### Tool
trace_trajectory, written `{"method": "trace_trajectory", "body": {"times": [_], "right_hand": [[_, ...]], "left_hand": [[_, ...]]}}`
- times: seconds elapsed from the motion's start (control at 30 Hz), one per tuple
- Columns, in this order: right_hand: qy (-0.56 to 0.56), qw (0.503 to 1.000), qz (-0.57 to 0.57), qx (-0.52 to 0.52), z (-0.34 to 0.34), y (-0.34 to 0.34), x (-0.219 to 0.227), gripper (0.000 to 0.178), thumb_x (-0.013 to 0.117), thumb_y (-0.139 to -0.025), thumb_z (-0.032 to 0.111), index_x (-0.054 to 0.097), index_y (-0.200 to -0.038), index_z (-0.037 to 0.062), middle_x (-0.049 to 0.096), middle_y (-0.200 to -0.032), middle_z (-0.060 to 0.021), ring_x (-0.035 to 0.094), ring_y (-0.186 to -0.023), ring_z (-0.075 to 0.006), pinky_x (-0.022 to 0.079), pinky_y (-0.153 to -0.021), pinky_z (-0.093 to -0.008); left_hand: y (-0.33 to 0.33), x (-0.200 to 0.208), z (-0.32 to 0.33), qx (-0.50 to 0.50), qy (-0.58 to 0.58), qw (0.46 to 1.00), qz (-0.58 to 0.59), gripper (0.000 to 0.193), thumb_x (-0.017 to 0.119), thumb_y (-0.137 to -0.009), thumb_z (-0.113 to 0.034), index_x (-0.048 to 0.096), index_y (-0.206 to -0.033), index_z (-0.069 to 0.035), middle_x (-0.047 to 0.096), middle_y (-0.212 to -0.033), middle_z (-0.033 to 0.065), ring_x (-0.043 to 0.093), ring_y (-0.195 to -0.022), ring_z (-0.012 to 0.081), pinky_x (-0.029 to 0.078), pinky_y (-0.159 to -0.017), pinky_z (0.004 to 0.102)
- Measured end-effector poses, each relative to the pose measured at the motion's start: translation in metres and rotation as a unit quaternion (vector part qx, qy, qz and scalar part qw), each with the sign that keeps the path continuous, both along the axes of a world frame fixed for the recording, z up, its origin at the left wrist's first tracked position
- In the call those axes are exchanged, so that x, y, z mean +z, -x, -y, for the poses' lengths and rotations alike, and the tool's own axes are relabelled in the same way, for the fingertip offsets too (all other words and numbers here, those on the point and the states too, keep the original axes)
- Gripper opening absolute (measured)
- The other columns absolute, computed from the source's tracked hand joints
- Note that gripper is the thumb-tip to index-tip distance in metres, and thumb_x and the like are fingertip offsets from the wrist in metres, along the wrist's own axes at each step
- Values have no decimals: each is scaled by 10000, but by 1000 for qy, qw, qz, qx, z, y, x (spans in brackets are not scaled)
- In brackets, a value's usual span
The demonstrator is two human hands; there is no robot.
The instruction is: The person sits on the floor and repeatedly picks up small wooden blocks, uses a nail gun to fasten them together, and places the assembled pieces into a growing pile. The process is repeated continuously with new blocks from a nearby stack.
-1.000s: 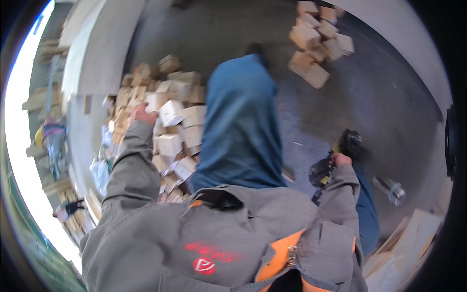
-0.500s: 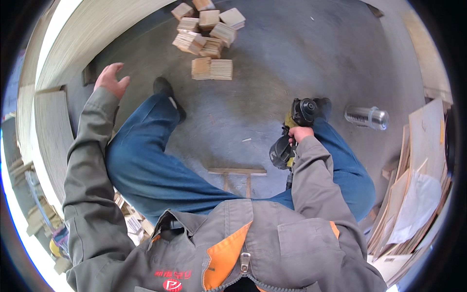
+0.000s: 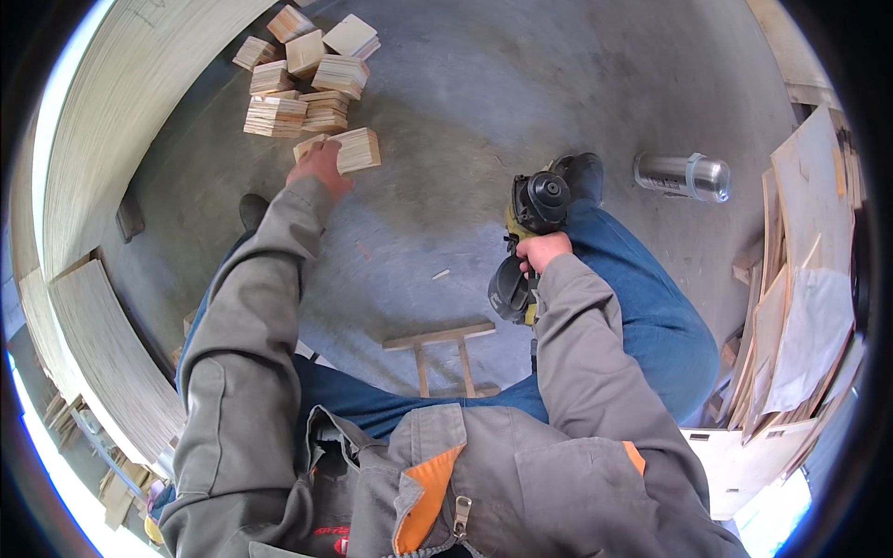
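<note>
A: Where is the left hand (image 3: 321, 169)?

B: Left of centre, in the upper half of the frame. It reaches over the nearest 2 wooden blocks (image 3: 359, 151), which lie side by side below a loose heap of block stacks (image 3: 305, 56) in the upper left.

A: Are its fingers closed?

B: No, they look open, stretched forward with the thumb held apart. They cover part of the left block of the 2, but I cannot tell whether they touch it.

A: And the right hand (image 3: 544, 251)?

B: Just right of centre. Its fingers are closed around the grip of a yellow and black power tool (image 3: 541, 201). The tool's round black end points toward the top of the frame, close to a dark shoe (image 3: 584, 177), and a black drum (image 3: 508, 290) sits below and left of the hand.

A: What else lies about?

B: A steel flask (image 3: 662, 173) rests on its side on the grey floor (image 3: 446, 186), in the upper right. Boards (image 3: 807, 214) lean at the right edge with a white sheet (image 3: 811, 339) over them. A narrow wooden frame (image 3: 439, 336) lies low in the centre, and big pale panels (image 3: 116, 358) stand along the left.
</note>
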State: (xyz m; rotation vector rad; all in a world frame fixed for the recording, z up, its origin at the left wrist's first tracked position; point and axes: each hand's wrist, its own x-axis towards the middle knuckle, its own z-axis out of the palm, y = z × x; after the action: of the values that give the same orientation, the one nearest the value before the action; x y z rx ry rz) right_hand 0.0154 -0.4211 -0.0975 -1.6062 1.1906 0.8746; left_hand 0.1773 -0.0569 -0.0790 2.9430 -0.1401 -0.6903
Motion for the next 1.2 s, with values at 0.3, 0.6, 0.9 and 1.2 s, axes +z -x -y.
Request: {"method": "trace_trajectory", "body": {"times": [0.3, 0.6, 0.9, 1.2], "right_hand": [[-11, 1000, 3, -26, 4, -2, 2, 132, 712, -732, 39, 668, -797, -67, 652, -642, -142, 610, -489, -217, 490, -443, -374], [-6, 1000, 14, -21, 5, -1, 1, 143, 714, -723, 41, 670, -798, -72, 657, -647, -144, 621, -497, -215, 498, -448, -366], [-11, 1000, 15, -5, 2, -4, 0, 137, 709, -733, 55, 670, -781, -68, 652, -634, -140, 608, -484, -215, 485, -446, -368], [-14, 1000, 11, -24, 4, -4, 0, 141, 713, -738, 55, 667, -785, -69, 647, -635, -146, 599, -479, -218, 480, -447, -370]], "left_hand": [[0, -52, -10, 71, -90, 990, -82, 520, 731, -822, -417, 650, -1188, -56, 652, -1222, 158, 627, -1159, 331, 517, -965, 432], [2, -78, -13, 103, -87, 989, -66, 319, 637, -880, -362, 723, -1059, -113, 719, -1098, 147, 677, -1069, 341, 546, -896, 449], [27, -107, -13, -40, 4, 990, -138, 266, 660, -834, -310, 718, -990, -102, 725, -1052, 102, 679, -987, 358, 542, -860, 456], [46, -84, 16, -18, 74, 977, -197, 559, 797, -731, -396, 647, -1173, -87, 642, -1149, 135, 599, -1117, 335, 484, -970, 428]]}}
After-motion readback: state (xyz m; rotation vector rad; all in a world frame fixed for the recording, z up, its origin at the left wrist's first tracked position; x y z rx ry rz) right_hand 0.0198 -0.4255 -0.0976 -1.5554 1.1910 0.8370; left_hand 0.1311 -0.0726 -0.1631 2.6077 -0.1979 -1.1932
